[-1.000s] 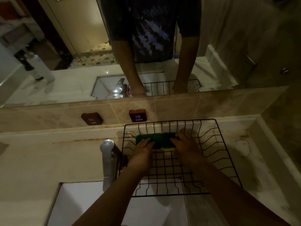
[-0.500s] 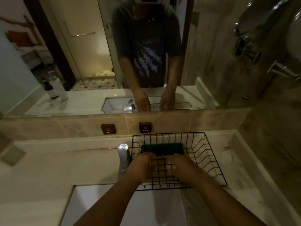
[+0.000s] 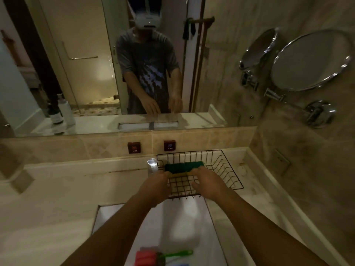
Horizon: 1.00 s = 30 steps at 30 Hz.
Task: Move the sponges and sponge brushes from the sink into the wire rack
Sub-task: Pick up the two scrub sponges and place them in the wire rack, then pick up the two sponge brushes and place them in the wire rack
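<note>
Since the earlier frame both hands have been drawn back from the green sponge (image 3: 184,167), which is left lying along the far side of the wire rack (image 3: 228,169). Left hand (image 3: 157,186) and right hand (image 3: 208,184) are held over the rack's near half, fingers loosely spread and clamped on nothing. Rack is seen on the table (image 3: 57,189), just right of the chrome tap (image 3: 152,166). In the sink (image 3: 182,223) below, a red sponge brush (image 3: 145,258) with a green handle (image 3: 178,253) remains at the near end.
</note>
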Each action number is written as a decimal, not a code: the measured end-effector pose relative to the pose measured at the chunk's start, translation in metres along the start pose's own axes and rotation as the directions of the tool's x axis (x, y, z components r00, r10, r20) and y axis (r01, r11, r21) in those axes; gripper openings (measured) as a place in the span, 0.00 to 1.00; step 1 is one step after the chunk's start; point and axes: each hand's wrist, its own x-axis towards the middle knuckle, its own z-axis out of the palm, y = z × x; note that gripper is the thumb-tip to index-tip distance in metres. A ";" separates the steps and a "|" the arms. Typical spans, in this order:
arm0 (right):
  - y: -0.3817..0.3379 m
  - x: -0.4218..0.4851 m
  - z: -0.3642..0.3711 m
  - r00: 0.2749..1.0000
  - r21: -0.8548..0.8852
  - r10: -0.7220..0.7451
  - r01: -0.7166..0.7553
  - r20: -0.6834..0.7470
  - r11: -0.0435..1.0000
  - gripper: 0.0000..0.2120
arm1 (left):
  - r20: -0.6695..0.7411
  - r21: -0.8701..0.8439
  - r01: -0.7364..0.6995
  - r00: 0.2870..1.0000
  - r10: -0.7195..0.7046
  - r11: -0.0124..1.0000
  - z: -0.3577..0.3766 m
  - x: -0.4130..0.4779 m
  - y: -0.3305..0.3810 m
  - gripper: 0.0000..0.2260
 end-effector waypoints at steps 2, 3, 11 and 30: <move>-0.009 -0.012 -0.002 0.999 -0.020 0.006 -0.007 -0.040 1.000 0.16 | 0.005 0.006 -0.013 1.000 0.013 1.000 -0.006 -0.013 0.001 0.14; -0.013 -0.018 -0.003 0.999 -0.020 0.008 -0.009 -0.050 1.000 0.15 | -0.006 0.014 -0.022 1.000 0.022 1.000 -0.009 -0.019 0.002 0.15; -0.039 -0.050 -0.001 0.997 -0.041 0.051 -0.053 -0.050 0.998 0.17 | -0.066 0.090 -0.092 0.993 0.098 0.992 -0.010 -0.055 -0.002 0.18; -0.056 -0.064 0.039 0.994 0.052 0.018 -0.024 0.109 0.998 0.19 | -0.086 0.053 -0.071 0.993 0.075 0.996 0.013 -0.086 -0.037 0.18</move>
